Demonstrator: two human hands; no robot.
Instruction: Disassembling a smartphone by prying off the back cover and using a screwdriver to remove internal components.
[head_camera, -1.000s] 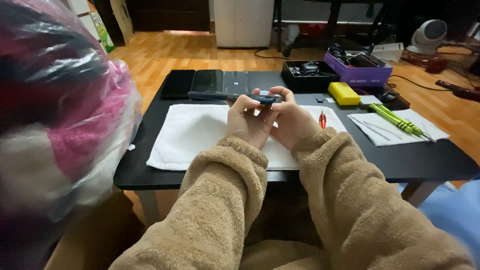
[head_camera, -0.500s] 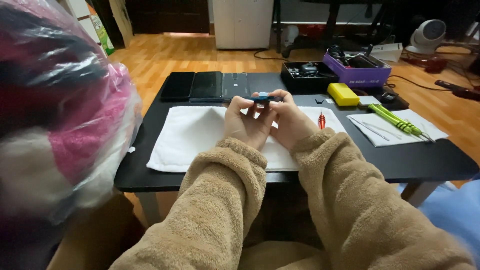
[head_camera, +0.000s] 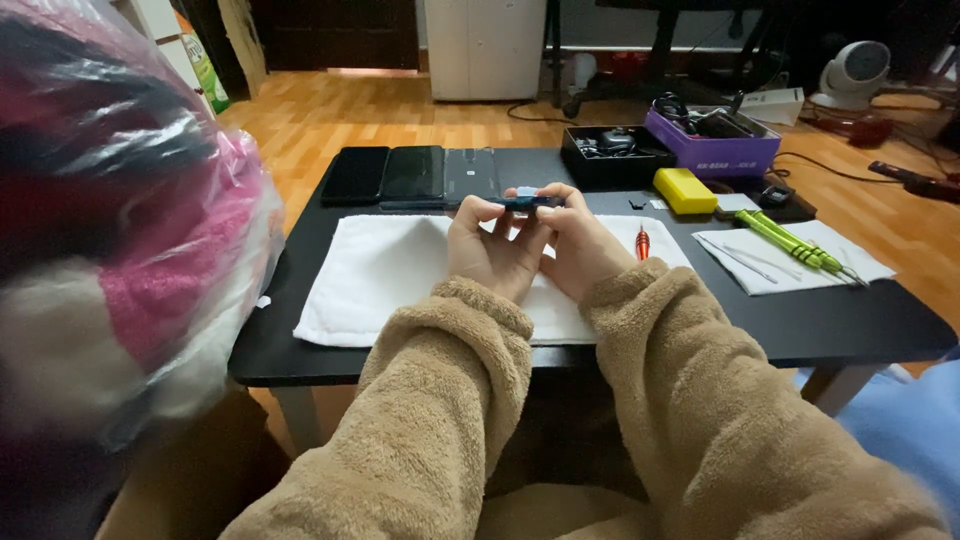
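Both my hands hold one small dark blue flat device (head_camera: 527, 202) edge-on above a white towel (head_camera: 390, 270). My left hand (head_camera: 488, 248) pinches its left end with thumb and fingers. My right hand (head_camera: 580, 245) grips its right end. Fuzzy tan sleeves cover both forearms. A red-handled screwdriver (head_camera: 641, 243) lies on the towel just right of my right hand.
On the black table (head_camera: 860, 325): three dark phones (head_camera: 415, 175) in a row at the back, a black tray (head_camera: 612, 153), a purple box (head_camera: 712, 150), a yellow block (head_camera: 684, 190), green tools (head_camera: 795, 243) on white paper. A plastic-wrapped pink and white bundle (head_camera: 110, 230) fills the left.
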